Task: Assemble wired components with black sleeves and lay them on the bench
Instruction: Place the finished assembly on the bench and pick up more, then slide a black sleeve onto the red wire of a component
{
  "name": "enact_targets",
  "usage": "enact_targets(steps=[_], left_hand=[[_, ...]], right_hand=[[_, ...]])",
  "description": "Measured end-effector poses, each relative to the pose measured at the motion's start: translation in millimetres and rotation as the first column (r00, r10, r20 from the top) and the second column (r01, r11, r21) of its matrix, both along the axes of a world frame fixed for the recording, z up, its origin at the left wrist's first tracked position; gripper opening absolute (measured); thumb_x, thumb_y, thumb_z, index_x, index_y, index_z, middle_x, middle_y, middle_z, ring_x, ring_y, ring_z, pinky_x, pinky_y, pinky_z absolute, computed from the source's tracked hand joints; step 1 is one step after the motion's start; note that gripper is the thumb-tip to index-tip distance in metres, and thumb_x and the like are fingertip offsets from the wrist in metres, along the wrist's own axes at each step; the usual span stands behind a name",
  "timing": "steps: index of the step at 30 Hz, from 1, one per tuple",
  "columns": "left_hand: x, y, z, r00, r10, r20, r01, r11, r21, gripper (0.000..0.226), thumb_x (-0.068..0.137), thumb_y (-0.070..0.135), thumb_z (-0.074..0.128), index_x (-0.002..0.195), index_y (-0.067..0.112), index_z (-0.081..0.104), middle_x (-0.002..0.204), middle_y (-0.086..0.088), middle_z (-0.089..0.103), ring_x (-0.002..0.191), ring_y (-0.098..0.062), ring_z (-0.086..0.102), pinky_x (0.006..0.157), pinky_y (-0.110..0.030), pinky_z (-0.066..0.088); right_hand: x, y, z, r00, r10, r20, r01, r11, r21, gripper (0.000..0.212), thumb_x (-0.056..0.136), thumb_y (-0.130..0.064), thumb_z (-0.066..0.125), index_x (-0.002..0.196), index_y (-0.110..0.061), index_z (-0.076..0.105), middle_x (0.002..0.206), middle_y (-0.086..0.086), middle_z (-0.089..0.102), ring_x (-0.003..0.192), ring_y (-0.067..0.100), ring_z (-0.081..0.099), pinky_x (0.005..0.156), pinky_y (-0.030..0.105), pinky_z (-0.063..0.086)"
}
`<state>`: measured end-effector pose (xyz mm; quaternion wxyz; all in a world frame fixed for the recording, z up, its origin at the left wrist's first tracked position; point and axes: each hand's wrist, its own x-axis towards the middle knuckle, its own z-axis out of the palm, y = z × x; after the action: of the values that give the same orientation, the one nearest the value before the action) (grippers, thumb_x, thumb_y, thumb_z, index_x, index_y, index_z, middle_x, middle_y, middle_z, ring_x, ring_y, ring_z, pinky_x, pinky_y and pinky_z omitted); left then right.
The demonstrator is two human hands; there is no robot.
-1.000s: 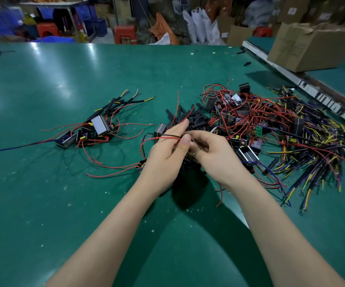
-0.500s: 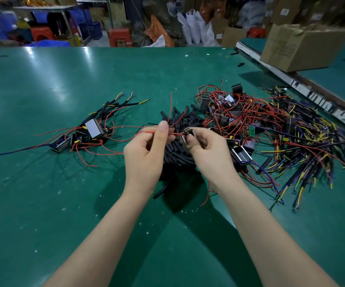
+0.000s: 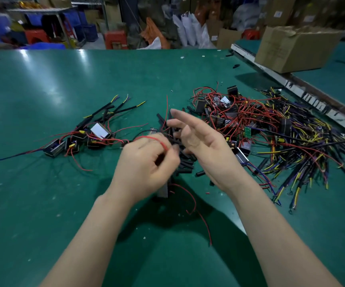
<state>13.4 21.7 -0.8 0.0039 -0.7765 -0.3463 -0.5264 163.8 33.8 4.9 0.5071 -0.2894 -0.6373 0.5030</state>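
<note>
My left hand (image 3: 146, 166) is curled round a wired component whose red wire (image 3: 157, 140) loops over the knuckles; a dark body (image 3: 163, 190) hangs below the palm and more red wire trails toward me. My right hand (image 3: 200, 141) hovers just right of it, fingers spread and holding nothing, above the heap of short black sleeves (image 3: 185, 162). Finished components with black sleeves and yellow tips (image 3: 97, 131) lie in a group to the left on the green bench (image 3: 43, 204).
A tangle of red-wired components (image 3: 229, 114) lies right of centre, with a spread of yellow, purple and black wires (image 3: 308, 152) beyond it. A cardboard box (image 3: 296, 48) stands on the adjoining bench at back right, behind a white rail (image 3: 312, 96).
My right hand has let go of the wire and opened, lifting away to the right. My left hand has closed round the component and dropped slightly; the red wire now dangles below.
</note>
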Motion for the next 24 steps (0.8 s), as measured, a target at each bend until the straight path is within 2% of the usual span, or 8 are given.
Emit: enact_targets(steps=[2,5,9,12,14,16,19,24], left_hand=[[3,-1,-3,0.995,0.003,-0.099,0.001,0.999,0.040,0.035,0.084,0.015,0.051,0.052,0.003,0.051,0.052,-0.002,0.045,0.054,-0.016,0.040,0.054,-0.024,0.035],[2,0,-7,0.986,0.076,-0.148,-0.071,0.997,0.039,0.035,0.081,0.018,0.050,0.049,0.004,0.053,0.047,-0.011,0.048,0.047,-0.026,0.044,0.046,-0.029,0.038],[4,1,-10,0.977,0.118,-0.176,-0.107,0.992,0.070,0.035,0.087,0.018,0.053,0.055,0.004,0.059,0.056,-0.009,0.058,0.053,-0.027,0.059,0.050,-0.037,0.052],[3,1,-9,0.985,0.152,-0.077,-0.144,0.984,0.103,0.036,0.092,0.019,0.054,0.063,0.001,0.064,0.064,-0.007,0.062,0.056,-0.027,0.059,0.053,-0.038,0.051],[0,4,-9,0.979,0.202,-0.002,-0.201,0.972,0.122,0.035,0.095,0.021,0.051,0.073,-0.001,0.067,0.067,-0.009,0.062,0.060,-0.029,0.056,0.056,-0.040,0.048],[-1,4,-9,0.967,0.239,0.083,-0.247,0.963,0.105,0.038,0.098,0.025,0.046,0.082,-0.003,0.067,0.075,-0.012,0.060,0.070,-0.024,0.054,0.067,-0.037,0.046],[2,4,-6,0.948,0.195,0.251,-0.205,0.979,0.015,0.034,0.099,0.027,0.041,0.094,0.004,0.067,0.098,-0.008,0.054,0.097,-0.001,0.048,0.090,-0.015,0.036],[10,1,-5,0.863,-0.049,0.502,0.122,0.986,-0.114,0.028,0.101,0.029,0.033,0.114,0.020,0.056,0.123,-0.003,0.057,0.119,-0.020,0.051,0.102,-0.041,0.039]], right_hand=[[0,-2,1,0.992,0.122,0.021,-0.122,0.992,0.016,0.028,0.090,-0.031,0.052,0.117,-0.028,0.059,0.117,-0.009,0.063,0.106,0.001,0.058,0.090,0.017,0.044],[1,-2,1,0.979,0.201,0.035,-0.200,0.979,-0.030,0.019,0.092,-0.015,0.053,0.105,-0.018,0.065,0.099,-0.010,0.072,0.097,0.003,0.063,0.083,0.016,0.048],[-2,1,-2,0.997,-0.001,-0.077,-0.002,0.999,-0.038,0.016,0.083,-0.019,0.058,0.092,-0.010,0.067,0.083,-0.005,0.074,0.082,0.005,0.066,0.075,0.017,0.051],[4,5,1,0.930,-0.274,-0.244,0.269,0.962,-0.054,0.011,0.081,-0.024,0.058,0.085,-0.016,0.066,0.076,-0.007,0.073,0.072,0.004,0.065,0.065,0.015,0.046],[13,9,7,0.851,-0.342,-0.399,0.318,0.940,-0.126,0.011,0.077,-0.026,0.059,0.083,-0.017,0.064,0.077,-0.007,0.071,0.072,0.005,0.061,0.062,0.017,0.041],[21,11,12,0.789,-0.345,-0.508,0.280,0.938,-0.202,0.019,0.072,-0.029,0.061,0.086,-0.016,0.061,0.086,-0.008,0.069,0.077,0.006,0.059,0.062,0.018,0.040],[23,9,16,0.775,-0.283,-0.565,0.177,0.956,-0.235,0.014,0.074,-0.026,0.058,0.081,-0.019,0.068,0.087,-0.004,0.070,0.082,0.011,0.063,0.064,0.019,0.046],[16,3,18,0.829,-0.178,-0.531,0.058,0.970,-0.234,0.014,0.071,-0.026,0.063,0.073,-0.019,0.075,0.072,-0.003,0.068,0.066,0.009,0.062,0.056,0.016,0.045]])
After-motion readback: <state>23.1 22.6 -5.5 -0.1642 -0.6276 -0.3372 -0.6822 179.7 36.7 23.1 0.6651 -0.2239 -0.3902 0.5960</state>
